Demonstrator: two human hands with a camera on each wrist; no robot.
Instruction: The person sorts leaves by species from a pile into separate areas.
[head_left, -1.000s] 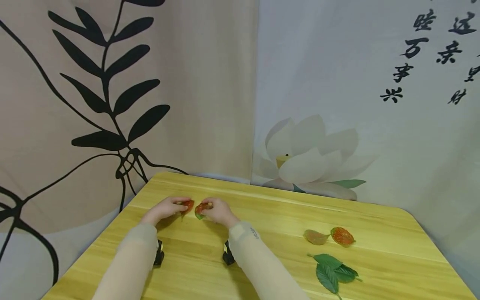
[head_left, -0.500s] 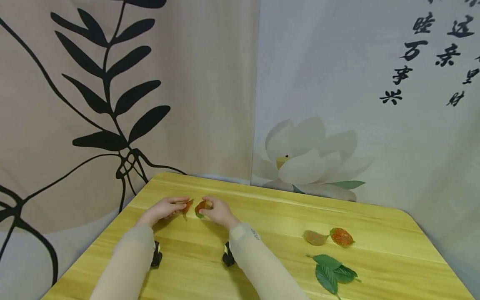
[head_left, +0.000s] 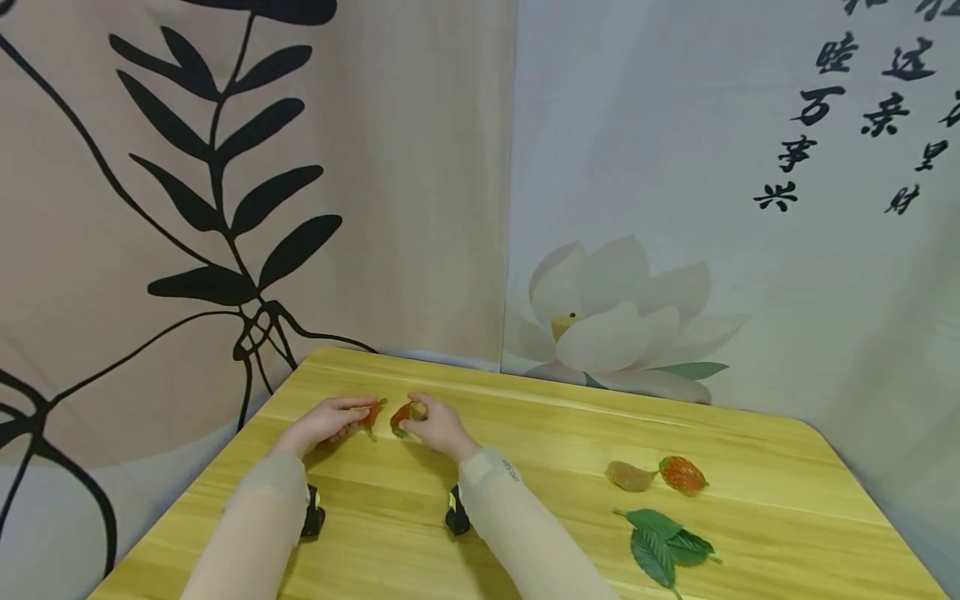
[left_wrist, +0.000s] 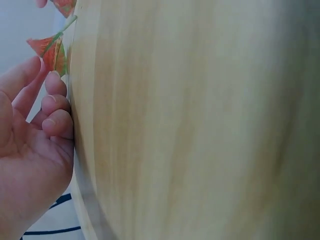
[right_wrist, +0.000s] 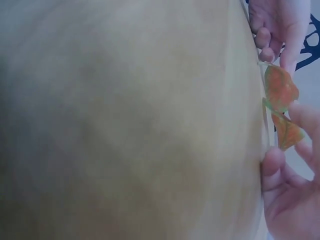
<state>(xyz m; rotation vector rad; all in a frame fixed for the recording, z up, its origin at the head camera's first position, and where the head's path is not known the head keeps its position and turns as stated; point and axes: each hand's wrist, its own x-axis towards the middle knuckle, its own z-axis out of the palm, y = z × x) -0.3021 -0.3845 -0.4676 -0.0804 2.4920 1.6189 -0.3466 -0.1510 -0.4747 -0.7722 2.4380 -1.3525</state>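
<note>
Head view: green leaves (head_left: 654,557) overlap on the right of the wooden table (head_left: 540,467); tan leaf (head_left: 632,476) and spotted leaf (head_left: 682,475) touch just beyond. Far left, sleeves (head_left: 525,521) reaching forward: left hand (head_left: 322,423) pinches a red leaf (head_left: 371,416), right hand (head_left: 442,427) a darker leaf (head_left: 402,418), narrow gap between.

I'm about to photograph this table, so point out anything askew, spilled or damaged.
Nothing looks spilled or clearly damaged. The reddish leaf in the left hand appears bent in the left wrist view, uneven rather than flat. The green leaves overlap loosely, which seems harmless.
</note>
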